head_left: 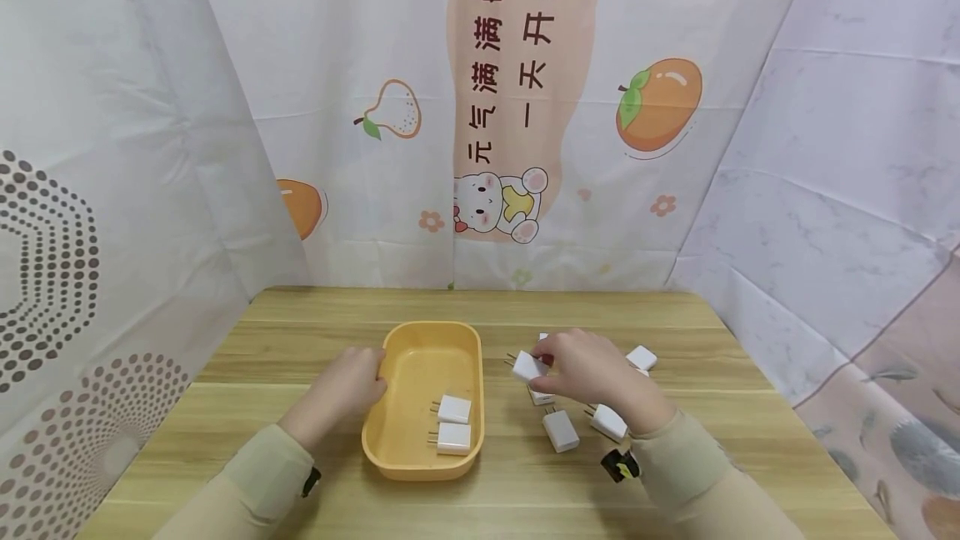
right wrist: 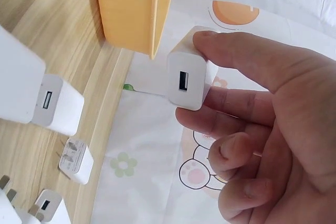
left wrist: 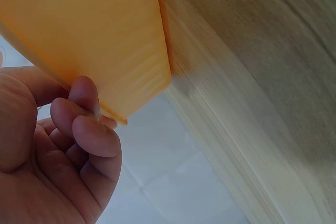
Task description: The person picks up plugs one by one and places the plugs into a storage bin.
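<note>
My left hand (head_left: 341,390) grips the left rim of a yellow plastic tub (head_left: 431,472); in the left wrist view its fingers (left wrist: 97,135) curl at the rim. Two white USB chargers lie in the tub's near right part, one charger (head_left: 454,408) just beyond the other charger (head_left: 453,438), prongs leftward. To the right of the tub, my right hand (head_left: 592,369) pinches a white USB charger (right wrist: 187,77) between thumb and fingers, above the table. The USB port of that charger faces the right wrist camera, and its prongs point left in the head view.
Several more white chargers lie on the wooden table (head_left: 300,332) around my right hand, including one charger (head_left: 561,430) nearer me, another charger (head_left: 607,422) beside the wrist and one charger (head_left: 642,357) farther right. Printed curtains (head_left: 360,190) hang behind and at both sides.
</note>
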`<state>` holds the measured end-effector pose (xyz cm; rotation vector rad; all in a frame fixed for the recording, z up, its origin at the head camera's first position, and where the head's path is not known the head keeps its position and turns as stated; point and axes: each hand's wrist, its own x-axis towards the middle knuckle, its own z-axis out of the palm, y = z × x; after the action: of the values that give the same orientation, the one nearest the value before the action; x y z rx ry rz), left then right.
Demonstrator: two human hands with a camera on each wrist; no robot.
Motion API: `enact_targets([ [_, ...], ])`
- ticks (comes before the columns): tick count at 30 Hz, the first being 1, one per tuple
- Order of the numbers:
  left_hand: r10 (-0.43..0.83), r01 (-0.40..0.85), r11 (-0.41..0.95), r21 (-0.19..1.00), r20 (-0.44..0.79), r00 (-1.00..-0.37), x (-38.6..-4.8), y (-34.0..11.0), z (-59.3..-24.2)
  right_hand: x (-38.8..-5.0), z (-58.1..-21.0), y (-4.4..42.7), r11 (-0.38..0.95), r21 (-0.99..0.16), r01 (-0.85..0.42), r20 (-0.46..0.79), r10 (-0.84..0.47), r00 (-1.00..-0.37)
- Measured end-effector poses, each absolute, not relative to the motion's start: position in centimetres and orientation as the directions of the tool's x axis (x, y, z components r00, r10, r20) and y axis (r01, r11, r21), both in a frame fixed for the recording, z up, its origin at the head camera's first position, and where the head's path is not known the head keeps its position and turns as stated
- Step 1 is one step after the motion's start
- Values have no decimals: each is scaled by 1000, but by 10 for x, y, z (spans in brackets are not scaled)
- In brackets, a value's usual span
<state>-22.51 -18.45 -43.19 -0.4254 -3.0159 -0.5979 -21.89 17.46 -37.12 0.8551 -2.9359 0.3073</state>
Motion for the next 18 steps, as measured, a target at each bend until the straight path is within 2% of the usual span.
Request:
enact_targets([
  [8, 271, 293, 888, 354, 111, -956, -225, -185, -433, -228, -365, 157, 816, -202, -541, 118, -528, -841],
  [18, 250, 251, 891, 378, 53, -967, -224, -185, -430, -241, -360, 127, 803, -153, -576, 92, -568, -818],
])
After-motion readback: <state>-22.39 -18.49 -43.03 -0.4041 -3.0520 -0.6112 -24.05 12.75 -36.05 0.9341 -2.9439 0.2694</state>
